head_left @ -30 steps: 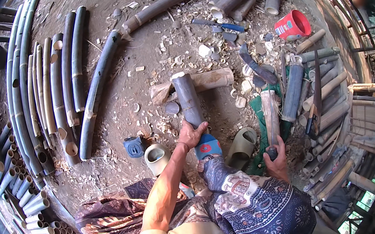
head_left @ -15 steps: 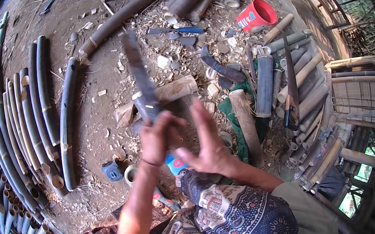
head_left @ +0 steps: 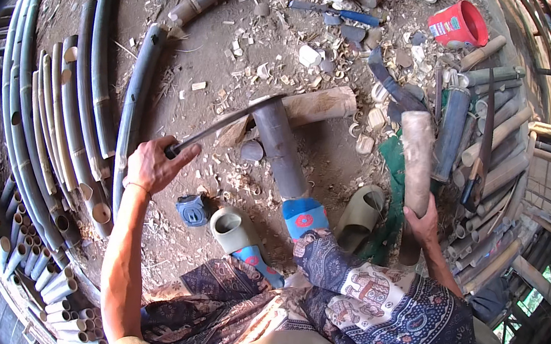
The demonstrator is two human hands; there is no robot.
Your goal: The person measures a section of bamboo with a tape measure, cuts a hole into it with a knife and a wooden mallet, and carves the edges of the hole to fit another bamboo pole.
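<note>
While earth floor (head_left: 213,54) strewn with pale chips (head_left: 198,85) spreads ahead of the left grip (head_left: 153,166), its bounds run as follows. Just beside that grip, left and ahead: one dark bamboo pole (head_left: 136,96); farther left, a row of bamboo poles (head_left: 74,116). Right of the right grip (head_left: 425,223): a stack of cut bamboo lengths (head_left: 508,171), a saw (head_left: 486,125) lying along its near side, so room on that flank is narrow. Well ahead of the right grip: one red bucket (head_left: 457,25), tipped. Between the two grips, nearer the body: two olive clogs (head_left: 233,228). Near the left grip, on its body side: one blue case-like item (head_left: 193,210).

Left grip: closed on the dark handle of one long knife (head_left: 219,123), blade pointing right across the upper end of a dark bamboo section (head_left: 279,150); whether edge and rim touch cannot be told. Bamboo section: right of the left grip, left of the right grip, passing over a lying log (head_left: 326,105), lower end against a blue-socked foot (head_left: 305,217). Right grip: wrapped around the lower part of one wooden club (head_left: 420,159), thick end forward, beside green netting (head_left: 392,162).
</note>
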